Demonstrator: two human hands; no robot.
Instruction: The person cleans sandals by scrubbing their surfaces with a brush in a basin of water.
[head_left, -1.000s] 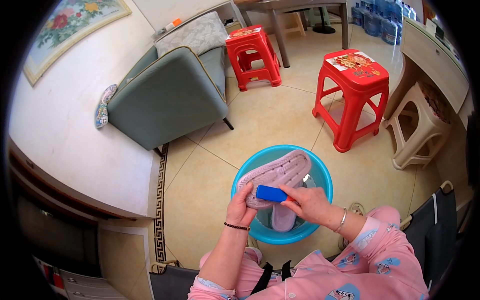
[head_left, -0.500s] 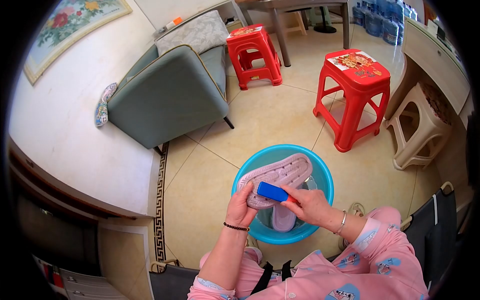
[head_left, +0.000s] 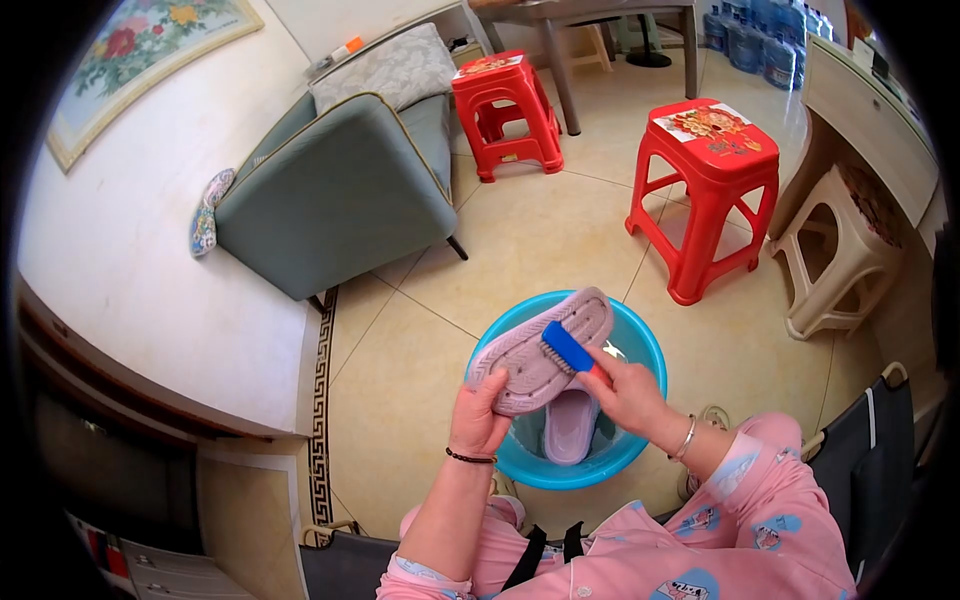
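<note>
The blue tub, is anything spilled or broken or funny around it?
No, nothing stands out. The tub stands upright on the floor, with no puddle showing around it. One slipper sits inside; the left hand holds the other slipper, and a brush is in the right hand. Nothing looks broken, though tiny cracks might not show.

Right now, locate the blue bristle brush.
The blue bristle brush is right of centre in the head view, in the right hand, against the ridged lilac slipper sole.
</note>
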